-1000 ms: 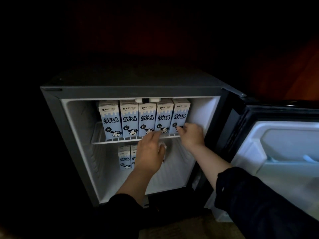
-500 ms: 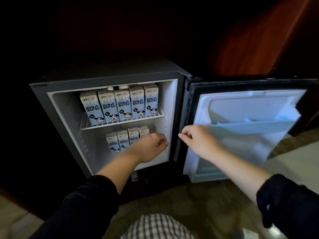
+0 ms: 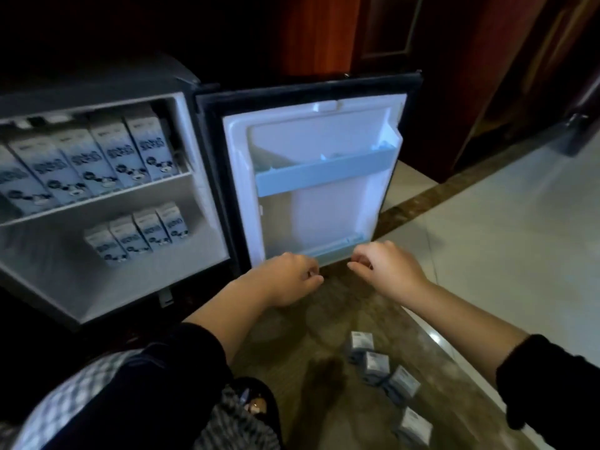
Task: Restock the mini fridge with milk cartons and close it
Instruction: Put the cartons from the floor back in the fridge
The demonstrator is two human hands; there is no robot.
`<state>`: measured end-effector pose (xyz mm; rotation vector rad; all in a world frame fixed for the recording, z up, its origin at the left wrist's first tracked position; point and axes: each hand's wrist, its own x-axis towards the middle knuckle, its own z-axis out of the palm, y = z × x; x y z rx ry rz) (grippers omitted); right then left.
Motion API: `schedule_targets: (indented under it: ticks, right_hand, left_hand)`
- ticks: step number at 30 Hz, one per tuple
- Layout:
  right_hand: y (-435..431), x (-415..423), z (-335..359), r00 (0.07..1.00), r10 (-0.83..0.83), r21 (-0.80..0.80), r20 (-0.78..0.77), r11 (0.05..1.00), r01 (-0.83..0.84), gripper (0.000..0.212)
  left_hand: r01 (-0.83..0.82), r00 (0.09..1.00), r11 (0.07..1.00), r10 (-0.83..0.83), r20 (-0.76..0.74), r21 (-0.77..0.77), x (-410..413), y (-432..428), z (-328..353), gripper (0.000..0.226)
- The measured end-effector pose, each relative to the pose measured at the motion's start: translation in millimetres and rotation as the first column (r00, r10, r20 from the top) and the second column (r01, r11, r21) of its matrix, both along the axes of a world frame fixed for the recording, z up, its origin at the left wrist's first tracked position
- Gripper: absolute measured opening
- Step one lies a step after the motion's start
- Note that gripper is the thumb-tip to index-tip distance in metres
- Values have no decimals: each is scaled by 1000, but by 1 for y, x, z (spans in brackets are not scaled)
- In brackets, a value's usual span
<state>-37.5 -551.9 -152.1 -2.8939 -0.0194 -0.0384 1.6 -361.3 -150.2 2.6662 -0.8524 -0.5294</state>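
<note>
The mini fridge (image 3: 97,284) stands open, with milk cartons (image 3: 110,157) on its top shelf and four more below. In front of the fridge, spare cartons (image 3: 376,363) lie on the floor (image 3: 292,332). The left hand (image 3: 289,277) and the right hand (image 3: 386,271) hang loosely curled, holding nothing, just in front of the fridge's door (image 3: 324,203). The job looks partly done. Next they likely need to reach down and grab a spare carton.

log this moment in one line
fridge door open | left hand empty | right hand empty | four cartons on floor

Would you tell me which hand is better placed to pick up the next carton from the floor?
Probably the right hand: it and the left hand are empty, but the floor cartons lie on its side.
</note>
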Motion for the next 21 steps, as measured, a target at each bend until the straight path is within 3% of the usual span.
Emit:
schedule_targets:
  ticks: [5,11,17,21]
  right_hand:
    - [-41,-27,-50,985,-64,-14,-162,998,63,18]
    - [-66,-51,-113,913,-164,-56,-373,986,155,16]
    - [-77,-64,-168,824,-161,-73,-544,987,145,33]
    - [-72,-69,-204,793,-190,-62,-579,980,190,35]
  left_hand:
    - [-126,983,988,112,-142,-94,-20,-42,-59,25]
    - [-164,940,986,152,-305,-15,-34,-79,-129,34]
    - [-139,944,988,152,-292,65,-41,-95,-180,50]
    - [-102,946,986,137,-294,132,-41,-101,-208,54]
